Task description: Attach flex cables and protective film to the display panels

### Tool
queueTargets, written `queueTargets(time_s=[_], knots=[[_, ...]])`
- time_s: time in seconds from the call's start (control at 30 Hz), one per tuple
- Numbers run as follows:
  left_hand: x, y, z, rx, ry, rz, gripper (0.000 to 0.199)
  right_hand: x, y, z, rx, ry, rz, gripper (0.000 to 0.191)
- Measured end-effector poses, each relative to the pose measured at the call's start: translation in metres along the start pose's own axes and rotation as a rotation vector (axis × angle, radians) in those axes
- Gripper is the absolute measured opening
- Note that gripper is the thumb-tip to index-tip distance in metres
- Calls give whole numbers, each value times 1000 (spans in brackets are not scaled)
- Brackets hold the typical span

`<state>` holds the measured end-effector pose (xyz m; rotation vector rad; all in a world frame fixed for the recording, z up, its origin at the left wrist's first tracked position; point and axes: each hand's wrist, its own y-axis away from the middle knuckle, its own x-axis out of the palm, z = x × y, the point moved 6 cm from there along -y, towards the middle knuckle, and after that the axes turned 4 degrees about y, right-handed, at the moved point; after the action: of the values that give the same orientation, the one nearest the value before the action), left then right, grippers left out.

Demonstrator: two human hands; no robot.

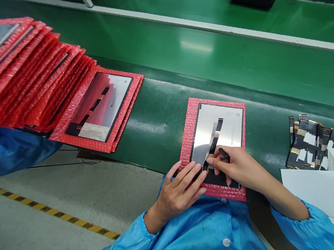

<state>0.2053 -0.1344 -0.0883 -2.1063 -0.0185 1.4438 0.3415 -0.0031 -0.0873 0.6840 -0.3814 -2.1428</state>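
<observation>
A flat display panel lies on a pink bubble-wrap sheet in front of me. A dark flex cable with gold-coloured bands runs up the panel from its black lower edge. My right hand is closed around a black pen-like tool, its fingertips at the lower part of the cable. My left hand rests with fingers spread on the lower left of the panel and bubble wrap, fingertips near the cable's lower end.
A long row of red bubble-wrap sheets leans at the left, with another panel on its near end. Several flex cables are piled at the right, beside white sheets. A pale rail crosses the green surface behind.
</observation>
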Motion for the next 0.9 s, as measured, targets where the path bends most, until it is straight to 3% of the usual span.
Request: queueTargets(time_s=[0.33,0.53,0.7,0.77,0.9], knots=[[6,1,-9,-110,-12,-41,44,-3,3,4,25,74,-6,24],[8,8,-3,-145,132,-34,51,-27,24,23,-106,394,-253,27],[15,10,-2,-159,43,4,42,-29,56,39,-195,339,-320,26],[16,11,-2,-165,52,-15,46,-23,69,41,-203,280,-295,31],[16,16,-3,-173,90,-84,64,-6,89,24,-43,26,-123,35]])
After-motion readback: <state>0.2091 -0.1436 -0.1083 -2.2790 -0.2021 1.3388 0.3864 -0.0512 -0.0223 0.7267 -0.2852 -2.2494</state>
